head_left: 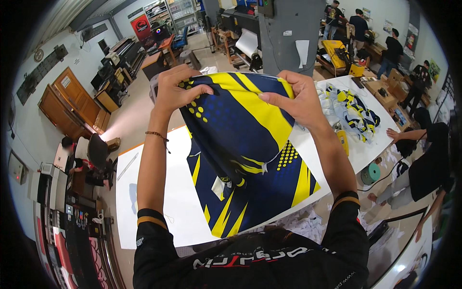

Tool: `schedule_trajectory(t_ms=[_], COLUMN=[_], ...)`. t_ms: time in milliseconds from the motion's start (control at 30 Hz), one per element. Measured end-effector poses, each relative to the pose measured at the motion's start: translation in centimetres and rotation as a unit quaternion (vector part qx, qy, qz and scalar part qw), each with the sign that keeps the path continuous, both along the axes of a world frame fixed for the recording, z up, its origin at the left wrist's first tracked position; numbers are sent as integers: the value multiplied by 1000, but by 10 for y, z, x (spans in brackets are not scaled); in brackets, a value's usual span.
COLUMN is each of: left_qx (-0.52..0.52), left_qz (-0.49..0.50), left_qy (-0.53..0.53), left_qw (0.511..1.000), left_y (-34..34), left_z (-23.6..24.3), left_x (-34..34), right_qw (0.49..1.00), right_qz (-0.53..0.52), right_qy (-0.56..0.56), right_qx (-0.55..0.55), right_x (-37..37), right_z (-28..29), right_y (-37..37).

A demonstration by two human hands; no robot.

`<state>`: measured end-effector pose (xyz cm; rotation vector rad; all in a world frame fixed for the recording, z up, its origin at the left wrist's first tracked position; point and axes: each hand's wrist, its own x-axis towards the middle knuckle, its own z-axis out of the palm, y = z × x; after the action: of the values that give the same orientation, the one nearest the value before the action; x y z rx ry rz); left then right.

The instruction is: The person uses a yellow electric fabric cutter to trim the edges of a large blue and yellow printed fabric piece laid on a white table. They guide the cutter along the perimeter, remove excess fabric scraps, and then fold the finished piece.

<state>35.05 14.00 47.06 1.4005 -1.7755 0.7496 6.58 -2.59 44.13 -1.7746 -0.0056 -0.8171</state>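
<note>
Between my raised hands hangs a navy and yellow patterned fabric piece, its top edge stretched taut. My left hand pinches the upper left corner, thumb in front and fingers behind. At the upper right corner, my right hand grips the edge the same way. Below lies another navy and yellow fabric panel, spread on the white table and partly covered by the hanging piece. A small white patch shows beside the folded lower part of the hanging fabric.
A heap of navy, yellow and white fabric sits on the table's right side, near a yellow tool. A person stands at right, one hand on the table. White scraps cover the floor nearby. A grey pillar rises beyond.
</note>
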Motion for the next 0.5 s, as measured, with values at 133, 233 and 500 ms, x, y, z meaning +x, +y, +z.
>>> schedule_trajectory(t_ms=[133, 233, 500], left_qx=[-20, -144, 29], left_qz=[49, 87, 50], left_qy=[19, 63, 439], left_qw=[998, 984, 897], left_y=[-34, -64, -25], left_z=[-14, -40, -151], left_x=[2, 12, -152], right_qw=[996, 993, 974], right_qz=[67, 39, 13], right_qy=[-33, -49, -154], right_qx=[47, 95, 166], right_x=[18, 57, 115], right_z=[2, 13, 11], right_y=[-5, -6, -4])
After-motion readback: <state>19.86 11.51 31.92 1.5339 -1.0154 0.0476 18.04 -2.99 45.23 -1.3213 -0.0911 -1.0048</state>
